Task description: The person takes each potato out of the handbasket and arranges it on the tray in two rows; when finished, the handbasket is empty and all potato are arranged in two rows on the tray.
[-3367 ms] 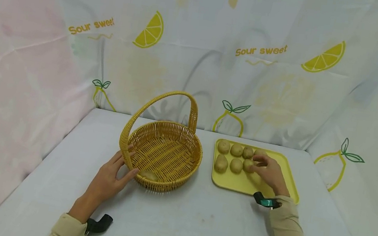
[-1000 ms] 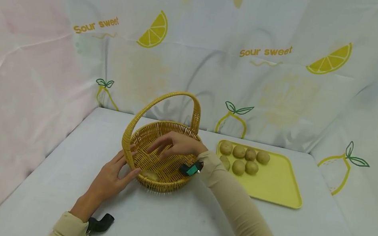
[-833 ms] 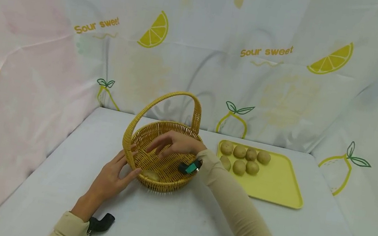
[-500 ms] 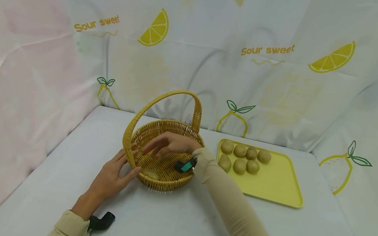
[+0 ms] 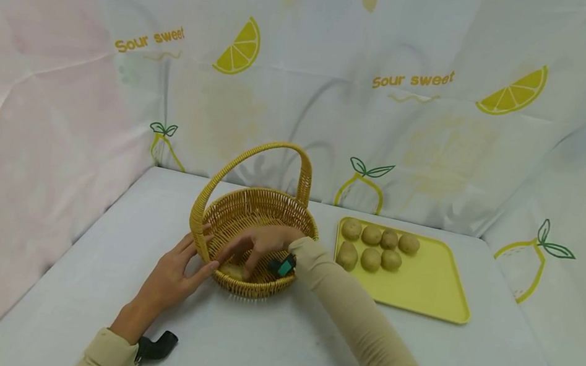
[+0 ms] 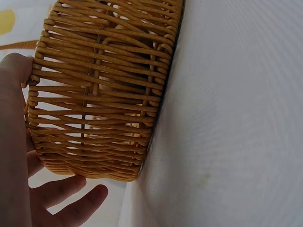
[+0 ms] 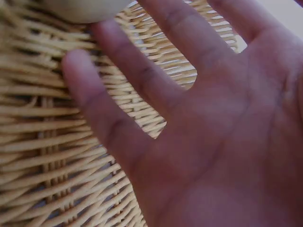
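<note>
A round wicker basket (image 5: 255, 290) with a tall arched handle (image 5: 252, 151) stands on the white table. My left hand (image 5: 167, 278) holds its left side, thumb over the rim and fingers along the outer wall, as the left wrist view also shows. Inside, a pale potato (image 5: 232, 270) lies near the front wall. My right hand (image 5: 262, 242) reaches down into the basket, thumb and fingers on either side of this potato. In the right wrist view the potato (image 7: 85, 8) sits at the top edge, a fingertip right at it; thumb and index finger fall outside that view.
To the right of the basket lies a yellow tray (image 5: 424, 289). Several potatoes (image 5: 370, 259) stand in two rows on its left part. A printed cloth (image 5: 293, 102) hangs behind and at both sides of the table.
My right hand moved from the tray's potatoes to the basket, hovered over it, then lowered towards the front onto the potato. The left hand stays at the basket's side.
</note>
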Demonstrator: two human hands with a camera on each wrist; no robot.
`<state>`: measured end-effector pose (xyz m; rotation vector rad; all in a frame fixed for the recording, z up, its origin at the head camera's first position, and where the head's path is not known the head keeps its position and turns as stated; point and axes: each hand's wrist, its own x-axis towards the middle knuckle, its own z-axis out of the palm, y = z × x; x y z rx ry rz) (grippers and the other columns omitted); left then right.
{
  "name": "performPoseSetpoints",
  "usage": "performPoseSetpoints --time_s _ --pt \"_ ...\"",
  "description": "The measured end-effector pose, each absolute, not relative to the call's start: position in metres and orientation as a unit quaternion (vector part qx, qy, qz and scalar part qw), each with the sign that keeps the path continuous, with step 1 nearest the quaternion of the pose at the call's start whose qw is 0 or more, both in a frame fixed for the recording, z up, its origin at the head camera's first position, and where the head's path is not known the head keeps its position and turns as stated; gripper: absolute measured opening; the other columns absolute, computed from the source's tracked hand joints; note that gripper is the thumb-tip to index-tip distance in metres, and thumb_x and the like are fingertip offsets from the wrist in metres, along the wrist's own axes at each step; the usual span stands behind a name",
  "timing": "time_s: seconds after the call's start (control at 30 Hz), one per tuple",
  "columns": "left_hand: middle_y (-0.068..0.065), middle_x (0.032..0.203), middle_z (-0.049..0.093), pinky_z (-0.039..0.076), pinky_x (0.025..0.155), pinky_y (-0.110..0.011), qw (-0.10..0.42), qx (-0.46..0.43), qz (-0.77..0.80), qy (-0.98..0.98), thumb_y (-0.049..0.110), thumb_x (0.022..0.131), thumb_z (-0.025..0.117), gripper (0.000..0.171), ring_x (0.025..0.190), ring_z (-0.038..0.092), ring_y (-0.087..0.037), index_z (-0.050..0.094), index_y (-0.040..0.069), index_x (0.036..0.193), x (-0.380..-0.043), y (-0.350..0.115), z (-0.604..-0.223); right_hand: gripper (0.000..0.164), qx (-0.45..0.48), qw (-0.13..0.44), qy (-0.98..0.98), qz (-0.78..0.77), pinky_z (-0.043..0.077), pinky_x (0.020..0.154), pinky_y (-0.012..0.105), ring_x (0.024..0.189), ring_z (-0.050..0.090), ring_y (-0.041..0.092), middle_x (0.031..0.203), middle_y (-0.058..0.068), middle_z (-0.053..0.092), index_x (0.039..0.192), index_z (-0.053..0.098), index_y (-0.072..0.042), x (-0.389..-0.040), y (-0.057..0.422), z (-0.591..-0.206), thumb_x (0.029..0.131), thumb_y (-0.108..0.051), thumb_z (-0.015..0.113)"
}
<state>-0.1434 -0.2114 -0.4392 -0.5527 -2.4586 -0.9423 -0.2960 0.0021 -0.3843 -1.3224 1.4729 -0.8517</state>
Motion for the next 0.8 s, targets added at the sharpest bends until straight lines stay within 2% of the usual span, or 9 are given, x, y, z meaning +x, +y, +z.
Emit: performPoseSetpoints --time_s 0.2,0.57,0.8 --pt "-0.014 0.159 0.044 0.043 0.105 -0.057 0.228 -0.202 -0.337 -0.891 0.022 0.096 0.077 0.059 0.142 0.046 -0.034 0.056 -0.001 0.146 -0.1434 -0.2120 -0.4396 0.068 -0.557 0.457 0.628 -0.294 0.036 0.114 0.029 0.128 0.051 0.007 0.140 0.002 0.059 0.146 0.053 0.005 -0.2933 -0.0010 -0.3877 0.083 0.005 0.079" --pt "-0.008 0.162 0.041 0.044 0.105 -0.057 0.229 -0.210 -0.343 -0.887 0.020 0.096 0.077 0.057 0.142 0.045 -0.033 0.057 0.000 0.145 -0.1443 -0.2129 -0.4392 0.061 -0.543 0.361 0.703 -0.283 0.045 0.104 0.027 0.118 0.056 0.009 0.132 0.001 0.062 0.139 0.062 -0.002 -0.2900 0.0010 -0.3821 0.081 0.007 0.078" --pt "-0.013 0.160 0.043 0.040 0.112 -0.045 0.231 -0.213 -0.343 -0.885 0.020 0.096 0.077 0.058 0.143 0.044 -0.032 0.057 -0.001 0.145 -0.1446 -0.2134 -0.4397 0.063 -0.552 0.357 0.702 -0.272 0.045 0.102 0.026 0.115 0.054 0.009 0.132 -0.001 0.061 0.144 0.060 -0.004 -0.2905 0.0007 -0.3848 0.084 0.004 0.079"
